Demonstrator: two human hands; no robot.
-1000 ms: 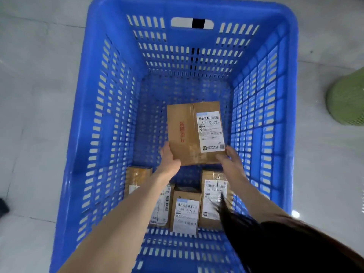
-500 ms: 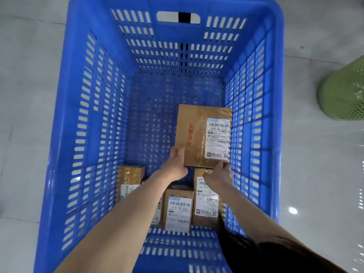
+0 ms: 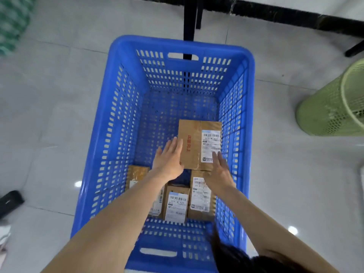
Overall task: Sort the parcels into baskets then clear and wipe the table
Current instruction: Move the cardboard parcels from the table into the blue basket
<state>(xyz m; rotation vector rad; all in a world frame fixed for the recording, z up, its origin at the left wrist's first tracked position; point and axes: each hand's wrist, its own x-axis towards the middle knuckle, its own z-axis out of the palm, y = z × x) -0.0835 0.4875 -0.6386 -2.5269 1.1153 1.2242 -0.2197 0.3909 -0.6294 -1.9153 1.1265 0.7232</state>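
A brown cardboard parcel [image 3: 194,143] with a white label and red print lies flat on the floor of the blue slatted basket [image 3: 110,134], against its right wall. My left hand [image 3: 169,160] hovers at the parcel's left edge with fingers spread, holding nothing. My right hand [image 3: 218,172] is open over the parcel's near right corner, fingertips at the label. Several smaller labelled parcels [image 3: 177,205] stand packed along the basket's near wall, partly hidden by my arms.
The basket stands on a pale tiled floor. A green mesh bin [image 3: 332,107] is at the right, a green patterned one [image 3: 13,22] at the top left. Black table legs [image 3: 190,18] rise beyond the basket. A dark object [image 3: 9,201] lies at the left.
Both hands lowered the parcel to the basket floor by the right wall and let go of it. The view pulled back and up, so the table legs now show.
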